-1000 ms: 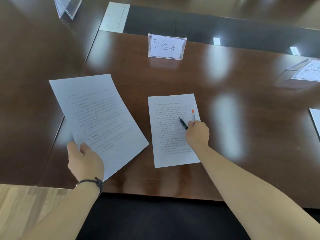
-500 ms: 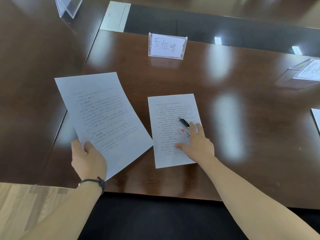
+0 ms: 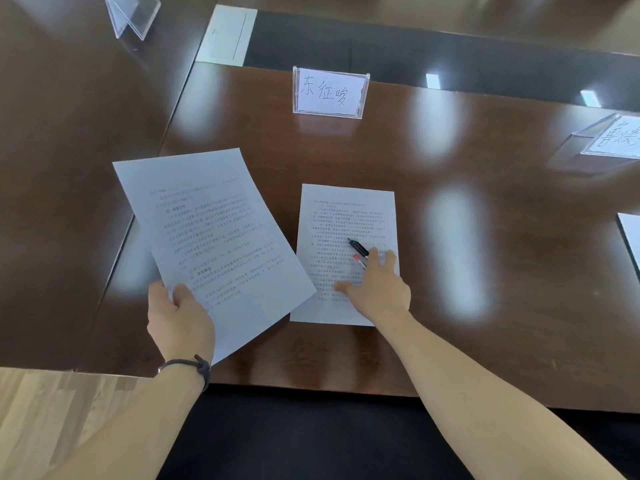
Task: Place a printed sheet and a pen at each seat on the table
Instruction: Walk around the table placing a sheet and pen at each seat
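A printed sheet lies flat on the dark wooden table in front of a clear name card stand. Two pens rest on it: a black pen and, just below, a pen with a red cap. My right hand lies spread on the sheet with straight fingers, its fingertips at the pens' near ends. My left hand grips the lower corner of a stack of printed sheets, held tilted above the table to the left.
A second name card stand sits at the right, with the corner of another sheet at the right edge. Another clear stand is at the top left. A pale panel is set into the table's middle. Wood floor shows at lower left.
My right hand held both pens upright a second ago, then laid them down on the sheet and opened flat. My left hand moved the held sheets slightly right.
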